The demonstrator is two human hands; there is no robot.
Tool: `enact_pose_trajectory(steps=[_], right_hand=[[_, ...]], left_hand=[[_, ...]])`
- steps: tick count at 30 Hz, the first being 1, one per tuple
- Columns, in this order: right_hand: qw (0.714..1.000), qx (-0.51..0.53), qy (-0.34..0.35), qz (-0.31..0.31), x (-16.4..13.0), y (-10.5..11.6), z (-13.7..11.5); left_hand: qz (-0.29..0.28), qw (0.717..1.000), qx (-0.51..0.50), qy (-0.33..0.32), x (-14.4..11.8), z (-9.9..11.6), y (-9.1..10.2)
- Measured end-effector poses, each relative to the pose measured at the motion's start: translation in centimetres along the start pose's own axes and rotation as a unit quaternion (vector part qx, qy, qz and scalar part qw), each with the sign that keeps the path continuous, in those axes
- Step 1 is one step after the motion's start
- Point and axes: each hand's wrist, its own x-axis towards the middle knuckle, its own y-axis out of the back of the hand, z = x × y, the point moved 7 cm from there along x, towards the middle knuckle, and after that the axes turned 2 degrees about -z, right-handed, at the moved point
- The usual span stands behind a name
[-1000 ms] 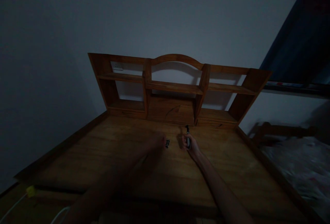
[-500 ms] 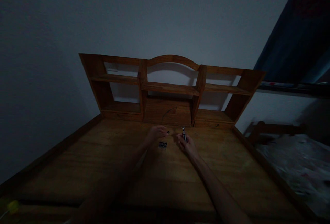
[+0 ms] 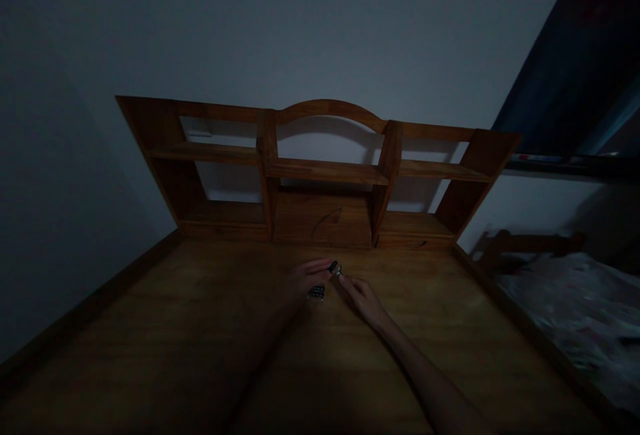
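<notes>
At frame centre, a small dark cap [image 3: 333, 266] now meets the pen-like tool [image 3: 338, 269]; a moment ago they were apart. Left hand [image 3: 306, 279] fingers pinch the cap, right hand [image 3: 364, 297] fingers clamp the tool, above a small metal piece [image 3: 317, 293] on the worktop [image 3: 200, 328].

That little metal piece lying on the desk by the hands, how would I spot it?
Start at the wooden desk with the shelf unit along its back. In front of the shelf's middle, both hands meet; the small metal piece lies flat just below the left hand, the only loose thing on the wood.
</notes>
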Motion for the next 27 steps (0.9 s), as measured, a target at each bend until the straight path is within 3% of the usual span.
enact_pose_trajectory(steps=[5, 17, 27], right_hand=[[0.999, -0.03, 0.023, -0.018, -0.2, -0.4, -0.9], [0.999, -0.032, -0.031, -0.02, -0.8, -0.1, -1.1], [0.997, -0.067, -0.025, 0.012, -0.5, 0.5, 0.0]], left_hand=[[-0.014, 1.0, -0.018, -0.004, -0.5, 0.6, -0.7], [-0.027, 0.998, -0.056, -0.026, -0.4, 0.5, -1.1], [-0.045, 0.998, -0.013, -0.049, -0.9, 1.3, -1.7]])
